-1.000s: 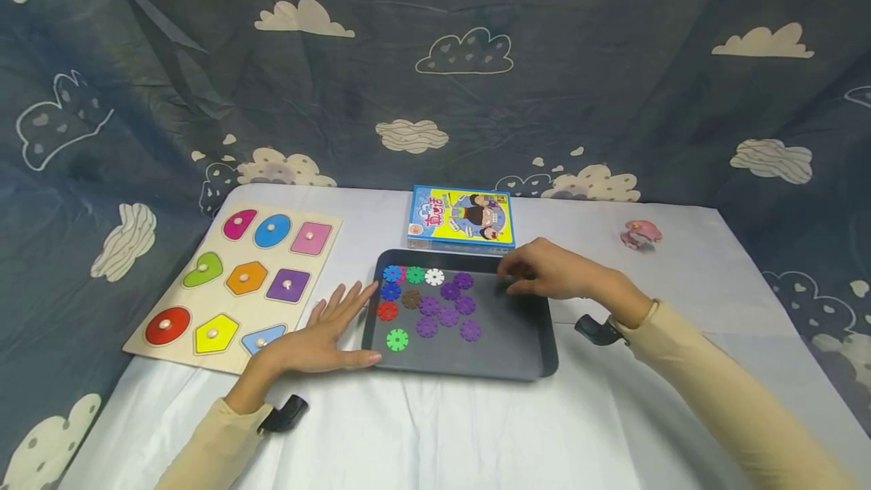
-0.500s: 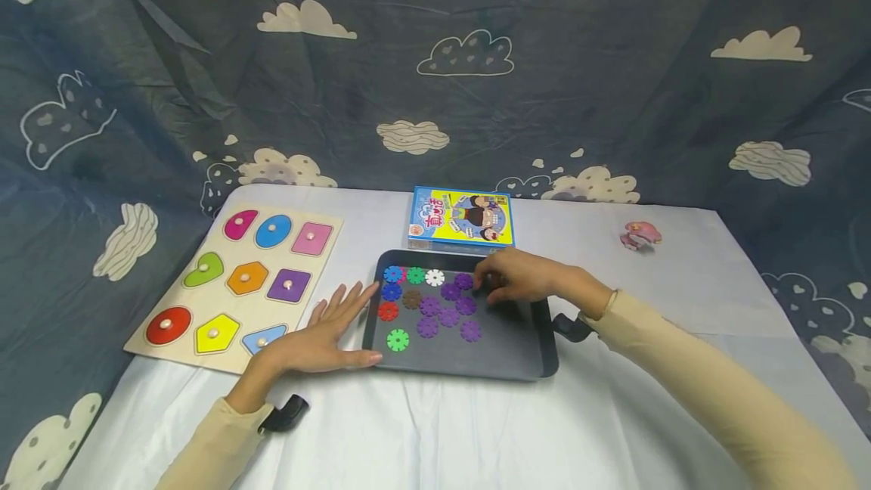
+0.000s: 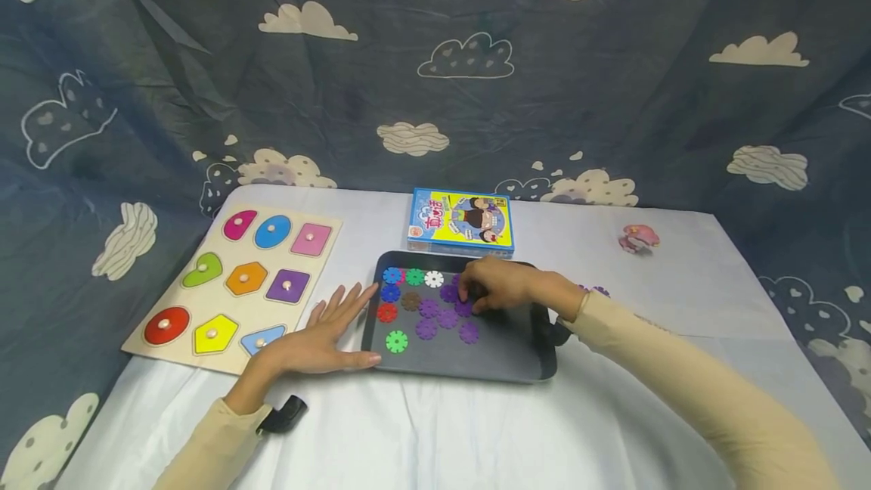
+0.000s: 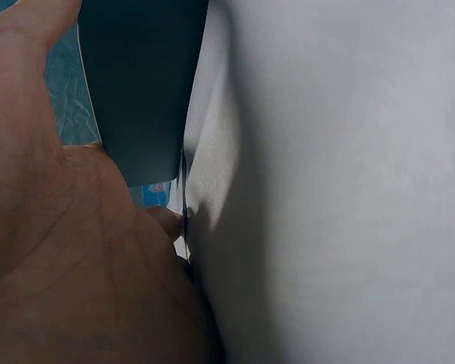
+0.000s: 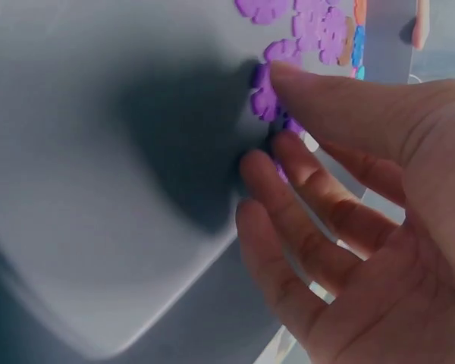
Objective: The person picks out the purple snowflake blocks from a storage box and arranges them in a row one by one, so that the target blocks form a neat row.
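The right hand (image 3: 506, 286) reached into the dark tray (image 3: 476, 358), fingers loosely spread, its fingertips (image 5: 273, 72) touching a purple disc (image 5: 262, 95) at the tray's 12 o'clock; nothing was yet pinched. The left hand (image 3: 320, 335) lay flat, fingers straight, against the tray's 9 o'clock edge. Two purple discs (image 3: 592, 290) already lay on the cloth at 3 o'clock of the tray. Judging by that, sorting had barely begun: most purple ones remained inside among blue, green, red, white and brown.
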Available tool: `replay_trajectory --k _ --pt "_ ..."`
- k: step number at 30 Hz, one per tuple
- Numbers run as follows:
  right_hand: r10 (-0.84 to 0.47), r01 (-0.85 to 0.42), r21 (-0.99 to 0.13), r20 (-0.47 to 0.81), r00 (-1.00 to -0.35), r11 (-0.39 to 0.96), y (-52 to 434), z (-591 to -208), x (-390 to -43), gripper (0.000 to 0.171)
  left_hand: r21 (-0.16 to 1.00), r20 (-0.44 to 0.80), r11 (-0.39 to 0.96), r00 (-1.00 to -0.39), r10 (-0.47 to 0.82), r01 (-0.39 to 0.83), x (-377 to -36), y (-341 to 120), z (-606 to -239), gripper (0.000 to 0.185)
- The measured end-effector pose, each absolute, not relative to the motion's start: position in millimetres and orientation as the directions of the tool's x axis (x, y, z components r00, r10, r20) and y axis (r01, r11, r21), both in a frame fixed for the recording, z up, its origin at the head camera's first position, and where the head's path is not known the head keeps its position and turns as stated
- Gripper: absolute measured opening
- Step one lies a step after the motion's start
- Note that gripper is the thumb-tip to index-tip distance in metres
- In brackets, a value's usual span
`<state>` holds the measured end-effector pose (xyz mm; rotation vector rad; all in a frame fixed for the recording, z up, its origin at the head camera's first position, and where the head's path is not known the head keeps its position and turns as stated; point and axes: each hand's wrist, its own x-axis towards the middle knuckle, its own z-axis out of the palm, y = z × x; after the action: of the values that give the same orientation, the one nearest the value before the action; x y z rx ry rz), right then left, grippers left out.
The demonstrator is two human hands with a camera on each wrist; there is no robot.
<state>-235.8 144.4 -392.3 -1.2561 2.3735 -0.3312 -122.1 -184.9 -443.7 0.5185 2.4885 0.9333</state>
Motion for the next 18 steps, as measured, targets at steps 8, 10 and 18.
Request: replay_trajectory --k 8,10,18 --pt "-0.814 -0.702 -0.412 -0.279 -0.51 0.581 135.6 -395.1 -237.3 0.017 0.684 -0.259 0.705 -0.839 0.477 0.189 -121.7 -183.9 -444.0 0.104" --pt "-0.81 -0.694 -0.418 -0.286 -0.512 0.586 135.3 -396.6 -237.6 0.017 0.683 -0.26 0.705 -0.839 0.479 0.191 -121.7 -183.6 -444.5 0.104" --pt "-0.795 -0.667 -0.433 -0.32 -0.515 0.606 134.4 -399.7 -239.4 0.016 0.679 -0.261 0.709 -0.84 0.475 0.19 -122.3 -183.4 -444.9 0.105"
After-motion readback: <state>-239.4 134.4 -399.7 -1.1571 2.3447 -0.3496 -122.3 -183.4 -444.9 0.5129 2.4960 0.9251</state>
